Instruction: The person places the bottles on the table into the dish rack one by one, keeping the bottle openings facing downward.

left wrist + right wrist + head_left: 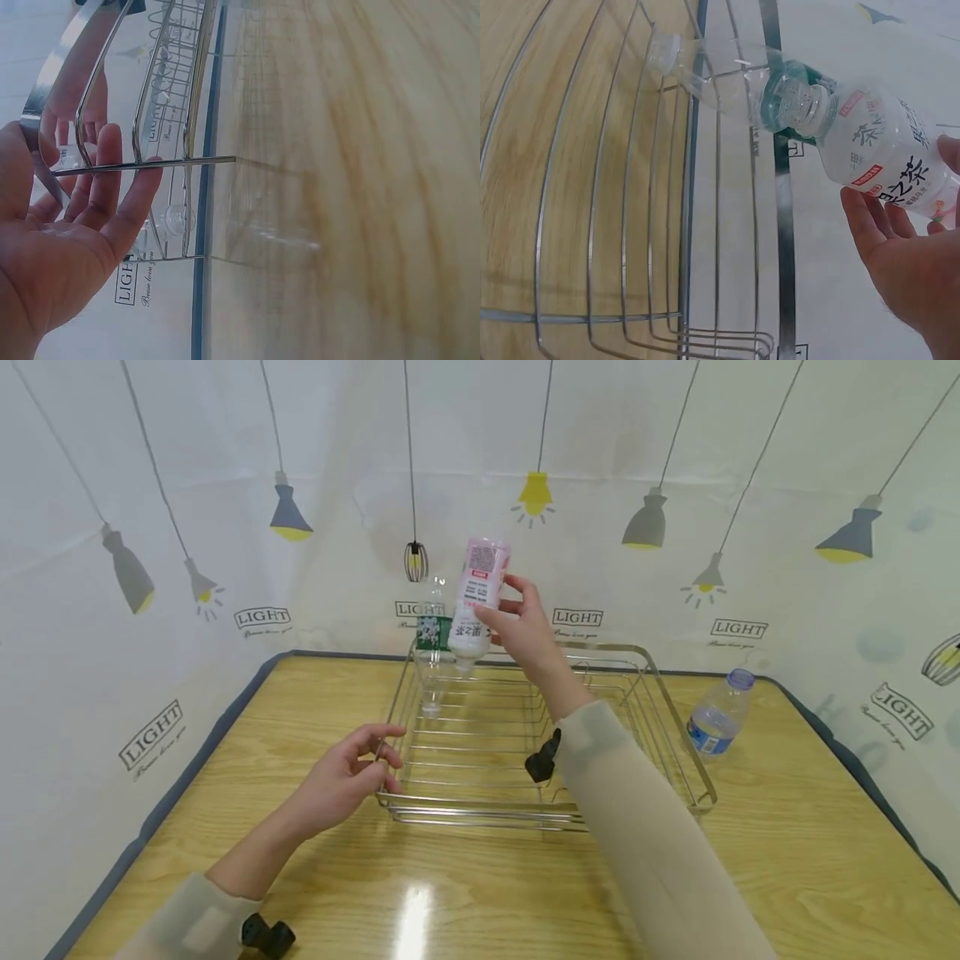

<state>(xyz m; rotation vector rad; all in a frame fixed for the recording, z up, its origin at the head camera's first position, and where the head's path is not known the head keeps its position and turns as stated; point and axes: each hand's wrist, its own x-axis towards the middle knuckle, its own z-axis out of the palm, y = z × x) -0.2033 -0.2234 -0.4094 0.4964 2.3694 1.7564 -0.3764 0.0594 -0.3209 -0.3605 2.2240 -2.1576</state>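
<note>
My right hand (528, 631) grips a plastic drink bottle (480, 589) with a white and pink label, its neck pointing down and its base up. It hangs above the back left of a wire dish rack (480, 806). In the right wrist view, the neck of the held bottle (889, 150) shows no cap. Just left of it, a clear bottle with a green label (433, 633) stands neck down in the rack. At the rack's left front corner, my left hand (348, 781) holds the rim, the fingers loosely curled about it in the left wrist view.
To the right of the rack, a clear bottle with a blue label (716, 718) stands upright on the wooden table (465, 893). A pale curtain (465, 443) printed with lamps hangs behind and along both sides of the table.
</note>
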